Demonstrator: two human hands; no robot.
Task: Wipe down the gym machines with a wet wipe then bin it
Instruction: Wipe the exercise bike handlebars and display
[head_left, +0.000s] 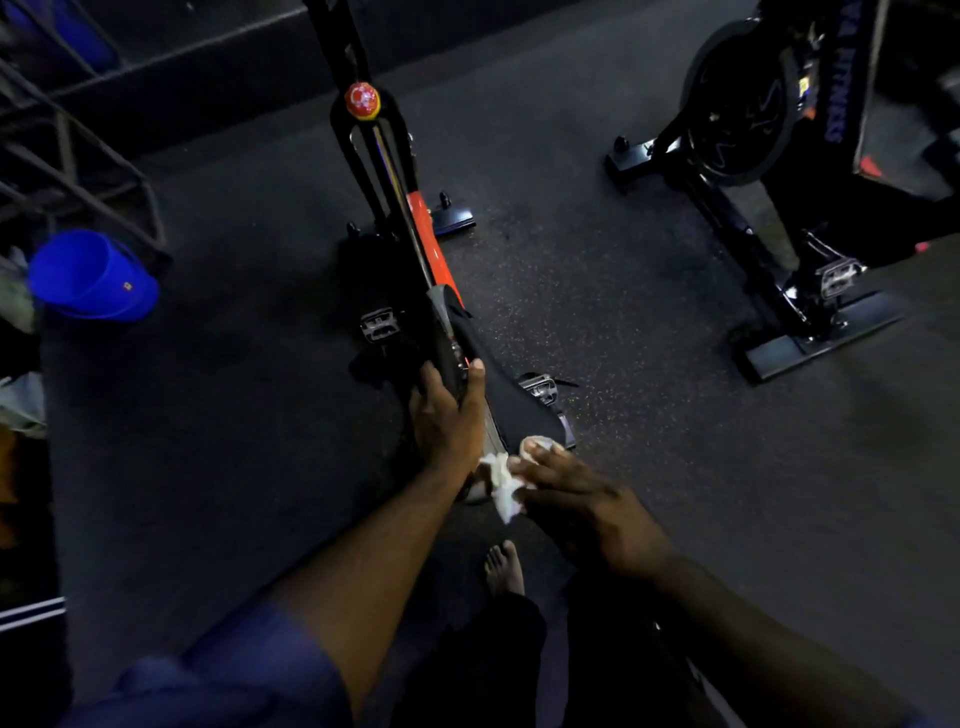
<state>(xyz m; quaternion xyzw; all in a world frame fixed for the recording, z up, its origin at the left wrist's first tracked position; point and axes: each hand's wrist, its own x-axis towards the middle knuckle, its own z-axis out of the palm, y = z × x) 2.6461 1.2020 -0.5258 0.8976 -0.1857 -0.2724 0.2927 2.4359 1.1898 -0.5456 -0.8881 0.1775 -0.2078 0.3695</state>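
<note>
An orange and black spin bike (423, 228) stands in the middle of the dark floor, its black saddle (511, 402) nearest to me. My left hand (447, 415) grips the front part of the saddle, fingers curled round its nose. My right hand (576, 493) holds a crumpled white wet wipe (501, 480) against the rear left of the saddle, thumb and fingers curled over it. The back of the saddle is partly hidden by my hands.
A second black spin bike (753, 156) stands at the right. A blue bucket (91, 275) sits at the left, beside a dark metal rack (78, 156). The bike's red knob (362, 100) is ahead. My bare foot (505, 566) is on the rubber floor.
</note>
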